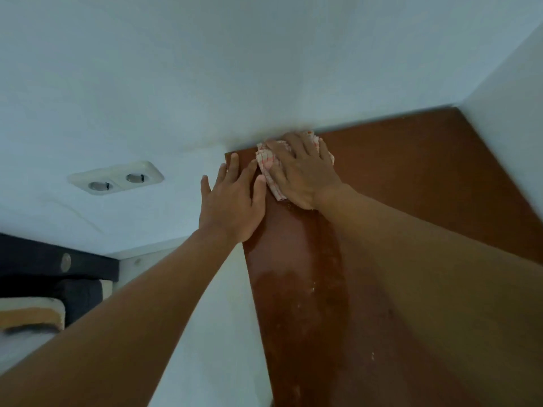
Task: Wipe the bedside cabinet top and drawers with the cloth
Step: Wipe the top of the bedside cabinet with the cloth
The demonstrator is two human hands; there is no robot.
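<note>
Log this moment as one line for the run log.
stage: wiping cabinet top | right hand: presses cloth at back left corner | left hand: flat on left edge

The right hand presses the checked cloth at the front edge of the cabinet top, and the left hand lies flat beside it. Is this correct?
Not the front: the head view shows the right hand pressing the checked cloth at the back edge of the cabinet top, by the wall. The left hand lies flat beside it.

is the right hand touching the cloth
Touching. The head view shows the right hand lying flat on the cloth, fingers spread over it, holding it down on the cabinet top.
</note>
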